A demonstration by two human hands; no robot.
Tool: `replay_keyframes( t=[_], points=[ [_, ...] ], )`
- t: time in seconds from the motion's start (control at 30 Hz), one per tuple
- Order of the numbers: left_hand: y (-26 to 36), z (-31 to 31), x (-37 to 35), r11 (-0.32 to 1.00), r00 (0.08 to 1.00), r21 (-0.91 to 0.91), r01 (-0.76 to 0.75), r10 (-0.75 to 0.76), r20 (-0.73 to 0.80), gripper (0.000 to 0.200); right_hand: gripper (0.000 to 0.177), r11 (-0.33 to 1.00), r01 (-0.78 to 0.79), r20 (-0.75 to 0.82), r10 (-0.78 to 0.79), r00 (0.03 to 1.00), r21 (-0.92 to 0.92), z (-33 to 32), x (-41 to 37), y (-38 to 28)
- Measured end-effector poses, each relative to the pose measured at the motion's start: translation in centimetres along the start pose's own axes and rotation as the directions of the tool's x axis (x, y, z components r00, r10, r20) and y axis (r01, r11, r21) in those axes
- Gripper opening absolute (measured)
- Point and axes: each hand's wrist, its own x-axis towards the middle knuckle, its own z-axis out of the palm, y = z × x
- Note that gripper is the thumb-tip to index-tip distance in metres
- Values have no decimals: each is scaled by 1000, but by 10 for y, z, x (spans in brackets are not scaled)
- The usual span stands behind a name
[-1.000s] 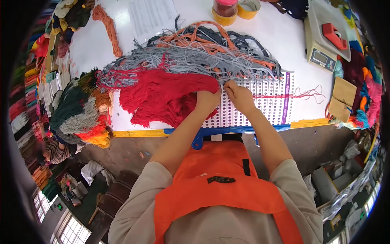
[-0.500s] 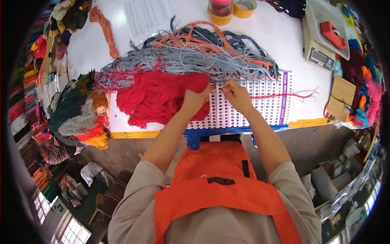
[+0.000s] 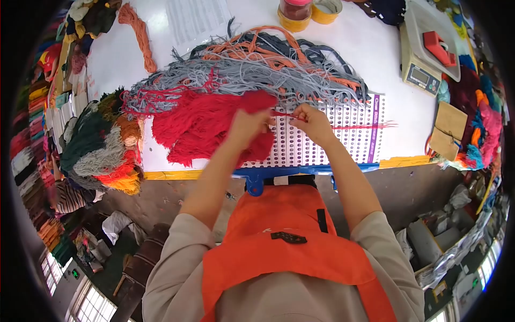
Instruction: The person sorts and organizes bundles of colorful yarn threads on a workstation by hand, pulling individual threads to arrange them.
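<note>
Hands: drawn wider apart than half a second ago, the left hand [image 3: 248, 126] farther left; the loose end of the red strand [image 3: 365, 127] lies nearer the right hand [image 3: 315, 124].
White table: carries everything below, with a yellow strip [image 3: 402, 161] along its near edge.
Mixed yarn pile: grey, orange and dark lengths [image 3: 230, 75] heaped in an arc beyond both hands.
Red yarn bundle: spread [image 3: 193, 126] on the table's near side, left of centre, partly over the perforated card; its right end is beside the left hand.
Perforated card: white, rows of holes [image 3: 300, 145], under the hands, a purple band [image 3: 374, 129] near its right edge.
Digital scale: far right [image 3: 422, 75], a red tool [image 3: 440, 48] in its tray.
Orange skein: lying [image 3: 139, 37] at far left.
Right grip: thumb and fingertips pressed together, pinching the red strand.
Left grip: fingers curled but blurred; cannot tell whether they pinch it.
Red strand: straight between the hands, then running rightward across the card and purple band.
</note>
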Motion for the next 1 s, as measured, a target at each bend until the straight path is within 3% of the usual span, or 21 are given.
replay_keyframes(
  t=[0.03,0.1,0.13,0.17,0.2,0.27,0.37,0.4,0.43,0.47,0.5,0.53,0.63,0.7,0.73,0.8,0.87,0.93,1.0],
  points=[
    [14,-31,-9,964,998,-260,59,-51,37,19,25,999,-4,-27,2,1000,-51,0,-1,-5],
    [12,-110,-4,808,994,-590,4,60,89,16,25,992,-25,-51,19,999,-121,1,0,-12],
    [12,-141,-6,663,985,-743,-90,168,31,13,25,993,-22,-54,16,998,-119,1,1,-13],
    [12,-168,-7,528,980,-831,-177,174,-98,7,25,990,-37,-58,29,998,-134,1,1,-14],
    [8,-188,-7,485,947,-815,-317,122,-297,7,24,988,-51,-60,43,997,-149,1,0,-15],
    [37,-179,-32,645,829,-637,-422,-8,-558,12,24,988,-44,-76,33,997,-150,4,-1,-14],
    [30,-157,-48,821,951,-520,-234,82,-298,21,25,992,-33,-120,18,993,-124,9,-5,-22],
    [41,-131,-63,824,972,-532,-196,94,-213,30,25,995,-34,-130,21,991,-94,12,-5,-26],
    [46,-103,-71,764,971,-600,-237,178,-158,34,23,997,62,-172,-70,983,-53,20,-2,-17],
    [48,-84,-77,743,947,-606,-284,316,-57,35,22,996,71,-174,-60,983,60,20,-8,-34],
    [49,-70,-78,670,952,-720,-180,303,44,34,20,982,76,-176,-46,983,172,18,-18,-63],
    [49,-57,-80,552,938,-830,-82,323,123,36,18,950,-32,-115,71,991,310,13,-26,-86],
    [67,-26,-96,488,913,-867,-104,392,111,42,20,754,45,-93,21,995,655,7,-51,-137],
    [68,-18,-95,531,888,-843,-83,424,180,43,21,791,56,-28,-49,998,609,1,-64,-166],
    [70,-14,-96,531,886,-843,-85,427,180,43,20,837,147,-76,-126,989,527,6,-61,-161],
    [72,-7,-98,582,863,-809,-78,445,237,43,18,835,171,-95,-142,985,523,11,-57,-154],
    [71,-7,-97,590,873,-796,-133,450,188,39,16,832,192,-111,-158,981,520,11,-59,-160],
    [72,-10,-97,560,875,-822,-104,444,191,37,14,770,79,-103,-17,994,634,6,-63,-168],
    [73,-10,-98,563,881,-819,-113,438,179,35,12,753,63,-100,4,995,655,6,-62,-161]
  ],
)
